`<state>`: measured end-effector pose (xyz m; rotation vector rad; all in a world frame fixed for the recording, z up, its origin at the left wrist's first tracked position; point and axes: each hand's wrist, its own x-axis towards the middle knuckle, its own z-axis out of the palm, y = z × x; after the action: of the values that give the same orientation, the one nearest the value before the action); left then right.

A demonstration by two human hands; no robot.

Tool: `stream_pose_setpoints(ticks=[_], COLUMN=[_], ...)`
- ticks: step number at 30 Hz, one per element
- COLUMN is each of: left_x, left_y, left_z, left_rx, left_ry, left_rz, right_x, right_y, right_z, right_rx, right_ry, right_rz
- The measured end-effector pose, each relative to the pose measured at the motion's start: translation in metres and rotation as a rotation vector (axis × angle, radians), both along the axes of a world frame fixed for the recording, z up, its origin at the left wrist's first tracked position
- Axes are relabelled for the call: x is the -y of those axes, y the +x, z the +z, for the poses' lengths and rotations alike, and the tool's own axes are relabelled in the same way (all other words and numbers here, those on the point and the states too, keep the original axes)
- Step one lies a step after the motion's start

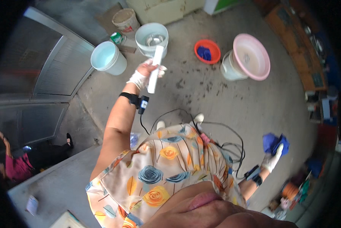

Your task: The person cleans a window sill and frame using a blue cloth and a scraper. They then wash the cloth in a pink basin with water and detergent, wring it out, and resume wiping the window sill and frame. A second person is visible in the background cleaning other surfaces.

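My left hand [150, 72], in a white glove, is closed on a flat white bar [156, 69], held out over the floor just in front of a clear-sided bucket [151, 51] with a metal bowl [155, 39] inside. Off to the right, my right hand [272, 159], also gloved, grips a crumpled blue cloth [276, 144]. Another blue cloth [204, 53] lies in a red basin [215, 48] on the floor. A pink basin [266, 64] rests tilted on a whitish bucket [230, 69].
A pale bucket [122, 62] stands at the left, near a metal-framed door [62, 65]. Cables [239, 136] trail on the floor around me. Wooden furniture [296, 48] lines the right. Another person [19, 168] is at far left, beyond a grey tabletop [64, 182].
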<state>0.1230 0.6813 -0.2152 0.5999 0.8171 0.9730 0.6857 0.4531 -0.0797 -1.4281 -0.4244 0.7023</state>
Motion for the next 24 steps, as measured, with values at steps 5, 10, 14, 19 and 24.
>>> stream_pose_setpoints(ticks=[5,10,14,19,24], left_x=[-0.019,-0.009,-0.037,-0.040,-0.076], left_y=[0.062,0.060,0.031,-0.040,-0.018], left_z=[-0.012,-0.004,0.002,-0.022,-0.016], left_rx=[0.052,-0.092,-0.305,-1.057,-1.106], left_ry=[-0.198,-0.224,-0.106,0.034,0.079], left_rz=[0.058,0.111,0.232,0.259,0.289], right_x=[-0.034,-0.083,-0.171,-0.239,-0.241], right_y=[0.080,0.099,0.108,0.051,-0.029], right_z=[-0.007,-0.022,-0.047,-0.037,0.045], right_rx=[-0.074,-0.038,0.040,0.097,0.330], right_ry=[-0.015,-0.024,-0.006,-0.078,-0.076], right_rz=[0.038,0.096,0.236,0.431,0.324])
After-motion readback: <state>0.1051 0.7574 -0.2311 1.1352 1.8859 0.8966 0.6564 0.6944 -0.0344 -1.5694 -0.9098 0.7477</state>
